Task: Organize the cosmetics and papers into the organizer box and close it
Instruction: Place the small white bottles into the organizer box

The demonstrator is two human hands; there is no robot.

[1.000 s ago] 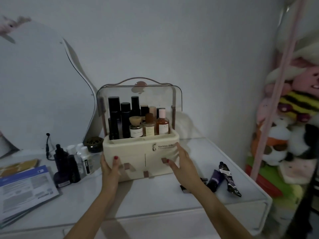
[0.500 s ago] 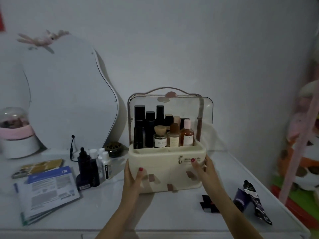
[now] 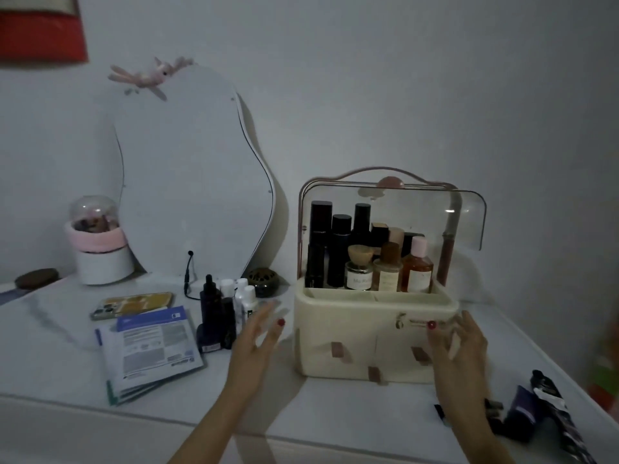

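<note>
The organizer box [image 3: 375,336] sits on the white table [image 3: 301,416], a little to the 3 o'clock side of the middle. Its clear lid [image 3: 435,212] is swung up, and tall bottles stand inside it. The left hand [image 3: 259,346] is open with its fingers spread, just beside the box at its 9 o'clock side, not touching it. The right hand [image 3: 460,346] is open too, in front of the box's 3 o'clock corner. It is blurry, so I cannot tell if it touches the box.

The box looks hard and smooth, and it is likely heavy with all those bottles. It is best held with one hand on each side, low down. The glass bottles could tip or break, so it should stay flat.

The papers [image 3: 150,349] lie at 9 o'clock from the box. They are thin, light and bendy, so slide a hand under the whole pile. The small bottles [image 3: 227,313] stand between the papers and the box; grab each one around its middle. The soft tubes [image 3: 539,410] lie at 4 o'clock.
</note>
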